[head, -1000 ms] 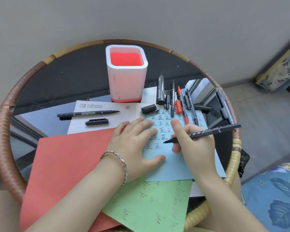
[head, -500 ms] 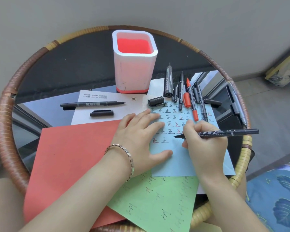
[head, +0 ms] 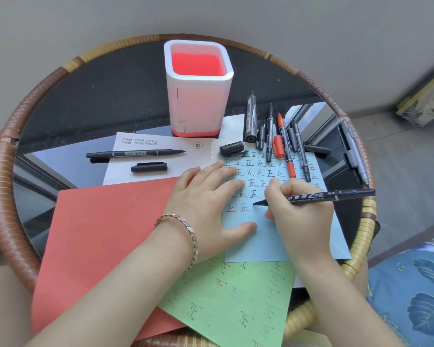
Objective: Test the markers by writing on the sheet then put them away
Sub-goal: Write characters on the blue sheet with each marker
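Observation:
My right hand (head: 298, 211) grips a black marker (head: 331, 195), its tip resting on the light blue sheet (head: 266, 244) just right of the last written characters. My left hand (head: 211, 209) lies flat, fingers spread, pressing the sheet's left part. Rows of black and red characters cover the sheet's upper half. Several uncapped markers, one of them red (head: 286, 146), lie in a row at the sheet's top edge. A white pen holder with a red inside (head: 198, 108) stands behind them.
Another black marker (head: 135, 154) and its cap (head: 149, 167) lie on a white paper (head: 161, 144) to the left. A loose cap (head: 232, 147) sits near the holder. Red (head: 98, 234) and green (head: 236, 309) sheets overlap at the front. The round table's rattan rim (head: 3, 196) encircles everything; grey pens (head: 353, 151) lie at right.
The view has shifted a little. My right hand has slid the marker tip slightly left and down across the blue sheet. My left hand has stayed pressed on the paper.

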A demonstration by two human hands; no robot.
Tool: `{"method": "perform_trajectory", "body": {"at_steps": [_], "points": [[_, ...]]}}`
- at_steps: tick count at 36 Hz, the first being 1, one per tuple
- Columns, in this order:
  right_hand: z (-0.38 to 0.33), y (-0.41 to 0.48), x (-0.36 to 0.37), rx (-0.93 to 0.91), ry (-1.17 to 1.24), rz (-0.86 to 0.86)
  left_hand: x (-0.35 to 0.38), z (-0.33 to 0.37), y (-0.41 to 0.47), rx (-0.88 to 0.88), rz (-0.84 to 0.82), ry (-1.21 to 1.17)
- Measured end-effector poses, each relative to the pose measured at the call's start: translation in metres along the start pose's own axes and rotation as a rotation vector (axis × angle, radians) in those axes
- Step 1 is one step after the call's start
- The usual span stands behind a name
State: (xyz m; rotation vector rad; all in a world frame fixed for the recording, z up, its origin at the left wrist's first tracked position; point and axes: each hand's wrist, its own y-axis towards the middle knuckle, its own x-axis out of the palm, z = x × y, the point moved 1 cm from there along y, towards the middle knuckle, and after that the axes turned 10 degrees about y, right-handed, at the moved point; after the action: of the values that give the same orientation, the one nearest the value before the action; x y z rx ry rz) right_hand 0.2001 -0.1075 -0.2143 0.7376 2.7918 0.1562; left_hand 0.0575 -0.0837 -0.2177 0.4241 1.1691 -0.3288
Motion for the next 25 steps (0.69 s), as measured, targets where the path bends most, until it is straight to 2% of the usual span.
{"method": "perform_trajectory", "body": {"at_steps": [7, 25], "points": [[-0.0012, 0.0001, -0.0016, -0.007, -0.013, 0.045, -0.0005, -0.0001, 0.0001, 0.001, 0.004, 0.007], [0.0001, 0.0009, -0.0040, 0.018, -0.003, 0.013, 0.0004, -0.0006, 0.0010, 0.003, 0.001, 0.013]]}}
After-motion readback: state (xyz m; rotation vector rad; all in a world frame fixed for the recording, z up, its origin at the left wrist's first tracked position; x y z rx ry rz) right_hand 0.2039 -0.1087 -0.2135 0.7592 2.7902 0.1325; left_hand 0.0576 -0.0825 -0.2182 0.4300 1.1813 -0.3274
